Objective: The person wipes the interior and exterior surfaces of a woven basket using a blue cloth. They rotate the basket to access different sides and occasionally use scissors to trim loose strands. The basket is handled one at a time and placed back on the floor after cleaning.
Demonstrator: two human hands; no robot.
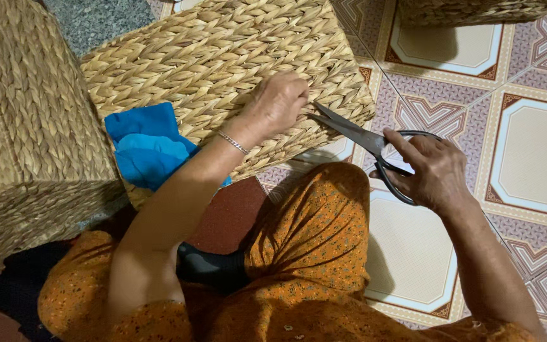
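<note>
Fingers [299, 95] on woven basket [223, 57], beside scissors [362, 142]

A blue cloth [147, 149] lies just right of a second woven basket [30, 133], a third basket [476, 9] stands far right of it, on the patterned floor tiles [533, 152].

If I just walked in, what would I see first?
First, the big woven straw basket in the middle, with the left hand pressed on its edge. Just to its right, the right hand holds black-handled scissors open, blades pointing at the basket's rim. A bright blue cloth pokes out beside the basket on the left, above the patterned floor tiles.
</note>
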